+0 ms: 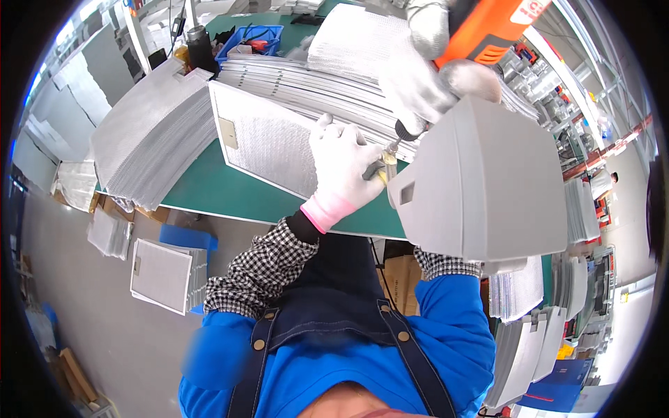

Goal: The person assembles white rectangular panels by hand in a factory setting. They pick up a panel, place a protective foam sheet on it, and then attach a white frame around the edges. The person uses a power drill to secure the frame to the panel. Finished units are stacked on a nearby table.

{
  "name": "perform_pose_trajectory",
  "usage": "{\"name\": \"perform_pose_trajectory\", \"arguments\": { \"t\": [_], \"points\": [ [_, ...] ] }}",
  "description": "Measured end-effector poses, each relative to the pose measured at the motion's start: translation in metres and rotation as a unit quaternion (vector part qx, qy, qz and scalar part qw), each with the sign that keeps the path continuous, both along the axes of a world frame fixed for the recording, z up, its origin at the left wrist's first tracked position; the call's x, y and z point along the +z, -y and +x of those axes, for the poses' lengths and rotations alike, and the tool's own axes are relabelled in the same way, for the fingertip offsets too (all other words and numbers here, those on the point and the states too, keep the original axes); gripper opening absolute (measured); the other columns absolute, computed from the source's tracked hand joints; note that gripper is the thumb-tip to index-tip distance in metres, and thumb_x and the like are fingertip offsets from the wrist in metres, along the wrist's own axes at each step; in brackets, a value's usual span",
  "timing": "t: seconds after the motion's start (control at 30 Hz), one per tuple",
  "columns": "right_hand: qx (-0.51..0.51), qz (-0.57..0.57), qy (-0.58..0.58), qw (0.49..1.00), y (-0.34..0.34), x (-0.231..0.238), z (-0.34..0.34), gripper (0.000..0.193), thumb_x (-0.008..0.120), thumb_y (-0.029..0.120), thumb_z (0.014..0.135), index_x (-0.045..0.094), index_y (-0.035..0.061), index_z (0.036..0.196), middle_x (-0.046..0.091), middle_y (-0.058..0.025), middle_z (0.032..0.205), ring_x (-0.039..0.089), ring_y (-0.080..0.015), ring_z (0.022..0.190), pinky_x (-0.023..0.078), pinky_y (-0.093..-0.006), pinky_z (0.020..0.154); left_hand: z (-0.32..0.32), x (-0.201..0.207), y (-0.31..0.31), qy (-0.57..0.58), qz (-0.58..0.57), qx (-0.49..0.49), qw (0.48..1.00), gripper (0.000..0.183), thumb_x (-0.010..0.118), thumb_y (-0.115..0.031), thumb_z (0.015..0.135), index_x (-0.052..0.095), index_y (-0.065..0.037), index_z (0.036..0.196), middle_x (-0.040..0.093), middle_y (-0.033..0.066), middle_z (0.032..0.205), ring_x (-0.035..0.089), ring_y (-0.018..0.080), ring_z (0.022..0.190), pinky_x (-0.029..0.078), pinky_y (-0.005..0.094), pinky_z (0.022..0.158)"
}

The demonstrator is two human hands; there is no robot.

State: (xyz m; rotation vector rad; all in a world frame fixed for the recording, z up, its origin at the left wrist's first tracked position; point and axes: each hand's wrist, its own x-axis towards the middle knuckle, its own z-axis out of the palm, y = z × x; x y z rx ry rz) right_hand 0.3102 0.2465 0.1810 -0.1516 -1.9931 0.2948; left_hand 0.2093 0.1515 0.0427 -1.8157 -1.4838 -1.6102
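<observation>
A framed silver mesh panel (268,139) lies tilted on the green table, a small tan tab near its left edge. My left hand (343,167), in a white glove, is closed over the panel's right part, fingers curled. By its thumb is a small yellowish piece (388,161); how it is held I cannot make out. My right hand (418,90), also gloved, is wrapped round an orange and grey power drill (481,35). The drill's dark chuck and bit point down beside my left thumb. A large grey boxy part (481,181) close to the camera hides my right wrist.
Mesh sheets (157,132) are stacked at the left, framed panels (300,80) behind my hands. A blue bin (251,40) and dark bottle (201,49) stand at the back. More panels (164,275) sit below the green table (202,184), with others at the right.
</observation>
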Motion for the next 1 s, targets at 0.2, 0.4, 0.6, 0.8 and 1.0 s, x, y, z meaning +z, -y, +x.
{"name": "perform_pose_trajectory", "arguments": {
  "t": [0.2, 0.4, 0.6, 0.8, 1.0],
  "points": [
    [-0.039, -0.043, -0.043, 0.997, 0.01, 0.003, 0.011, 0.03, 0.061, 0.026, 0.097, 0.063, 0.0036, 0.117, 0.065, -0.0085, 0.102, 0.062, -0.0189, 0.089, 0.052, -0.0333, 0.079, 0.005, -0.012, -0.002, 0.007, 0.004, 0.033, 0.999, 0.034, 0.079, -0.023, 0.066, 0.07, -0.016, 0.098, 0.056, 0.0072, 0.092, 0.052, 0.0297, 0.097, 0.031, 0.0596, 0.108],
    [0.0, -0.327, -0.263, 0.908, 0.016, 0.006, 0.03, 0.032, 0.057, 0.032, 0.102, 0.062, 0.0054, 0.118, 0.066, -0.0048, 0.098, 0.062, -0.0127, 0.079, 0.054, -0.0307, 0.071, -0.004, -0.025, 0.035, -0.039, -0.025, 0.024, 0.999, 0.068, 0.086, -0.034, 0.063, 0.063, -0.007, 0.121, 0.06, 0.0127, 0.114, 0.056, 0.0335, 0.106, 0.03, 0.0581, 0.109],
    [0.088, -0.308, -0.274, 0.907, 0.025, 0.029, 0.056, 0.037, 0.048, 0.032, 0.105, 0.058, 0.0045, 0.129, 0.066, -0.008, 0.108, 0.065, -0.0164, 0.098, 0.056, -0.0315, 0.085, -0.136, -0.056, 0.153, 0.567, 0.051, 0.032, 0.822, 0.06, 0.056, -0.031, 0.103, 0.036, 0.005, 0.147, 0.041, 0.023, 0.148, 0.041, 0.0355, 0.138, 0.034, 0.0479, 0.116],
    [0.187, -0.26, -0.216, 0.922, 0.052, 0.031, 0.012, 0.032, 0.059, 0.021, 0.098, 0.065, 0.0001, 0.121, 0.066, -0.0104, 0.117, 0.062, -0.0199, 0.106, 0.049, -0.0333, 0.095, -0.196, -0.076, 0.183, 0.588, -0.023, -0.021, 0.808, 0.056, 0.059, -0.036, 0.102, 0.051, 0.003, 0.141, 0.056, 0.0149, 0.138, 0.056, 0.0215, 0.121, 0.041, 0.0372, 0.109],
    [0.237, -0.334, -0.17, 0.896, 0.078, 0.045, -0.011, 0.024, 0.066, 0.023, 0.094, 0.065, 0.0035, 0.109, 0.064, 0.0008, 0.094, 0.06, -0.0072, 0.085, 0.047, -0.0234, 0.077, -0.153, -0.051, 0.116, 0.469, -0.057, -0.085, 0.877, 0.042, 0.071, -0.032, 0.094, 0.068, 0.003, 0.118, 0.069, 0.0091, 0.114, 0.061, 0.0153, 0.101, 0.046, 0.0296, 0.095]
  ]
}}
